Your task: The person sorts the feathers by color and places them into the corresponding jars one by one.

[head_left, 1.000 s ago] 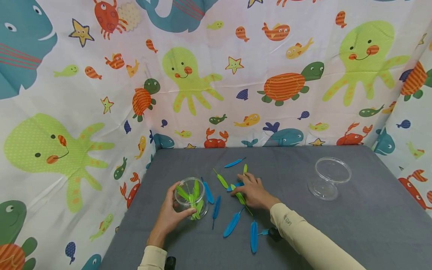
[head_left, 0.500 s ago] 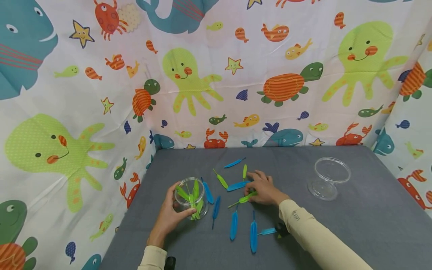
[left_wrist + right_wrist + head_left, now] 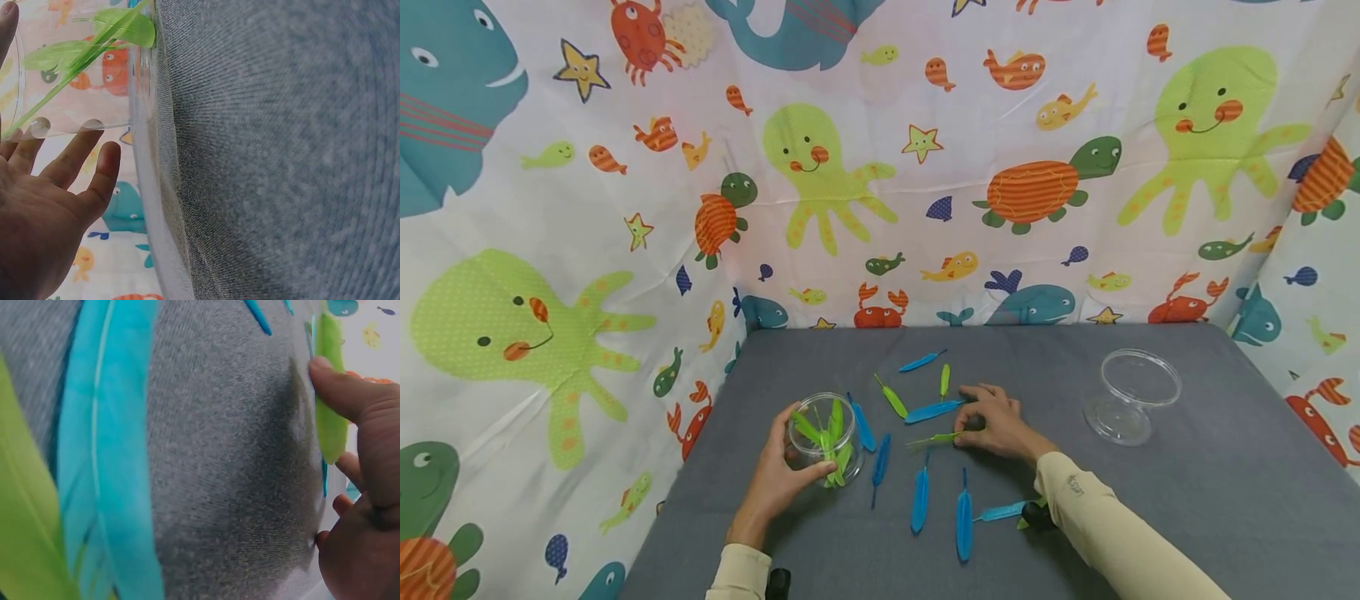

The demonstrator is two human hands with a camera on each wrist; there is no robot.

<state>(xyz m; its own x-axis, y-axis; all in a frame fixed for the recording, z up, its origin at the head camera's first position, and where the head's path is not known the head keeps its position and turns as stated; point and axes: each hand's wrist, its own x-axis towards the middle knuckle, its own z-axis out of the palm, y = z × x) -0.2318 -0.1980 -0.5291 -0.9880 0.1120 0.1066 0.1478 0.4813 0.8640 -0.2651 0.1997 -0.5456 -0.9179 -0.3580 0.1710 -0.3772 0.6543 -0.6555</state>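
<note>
My left hand [image 3: 777,472] grips a clear round jar [image 3: 853,435] at the table's left, fingers and thumb around its side. Several green feathers [image 3: 837,421] stand inside it; the left wrist view shows them through the wall, above my left hand [image 3: 50,212]. Near the middle, my right hand [image 3: 997,426] pinches a green feather [image 3: 938,437] by one end, its stem pointing left. In the right wrist view the thumb presses on this green feather [image 3: 331,415]. Just behind it lies a blue feather [image 3: 931,412], close to the right fingertips.
Several blue feathers lie in front, among them one upright in view [image 3: 964,525] and one near the right cuff [image 3: 1000,512]. Two green feathers lie farther back, one slanting [image 3: 892,398], one straight [image 3: 945,380]. A second clear container [image 3: 1105,427] stands at the right.
My right hand has moved right, drawing the pinched green feather with it and turning it sideways. A blue feather in front has swung straighter. The left hand and jar stay put.
</note>
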